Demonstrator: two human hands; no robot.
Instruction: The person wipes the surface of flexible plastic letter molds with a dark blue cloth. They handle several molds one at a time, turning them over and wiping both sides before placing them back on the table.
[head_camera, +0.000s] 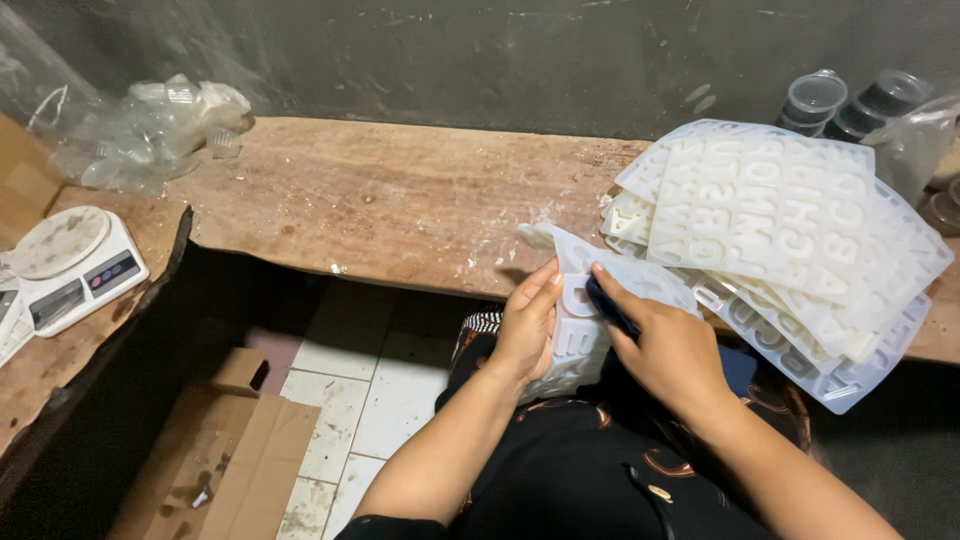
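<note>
A white silicone letter mould (585, 300) rests tilted over my lap, just below the wooden bench's front edge. My left hand (527, 322) grips its left side, thumb on top. Pressed against the mould's face by my right hand (668, 350) is a small dark blue piece (606, 303), fingers curled over it. To the right, a stack of several similar white letter moulds (790, 230) lies on the bench, overhanging its edge.
The wooden bench (400, 200) is dusted with white powder. A digital kitchen scale (70, 265) sits at the left, clear plastic bags with small cups (160, 130) at the back left, lidded plastic containers (845, 100) at the back right. Flattened cardboard (230, 460) lies on the tiled floor.
</note>
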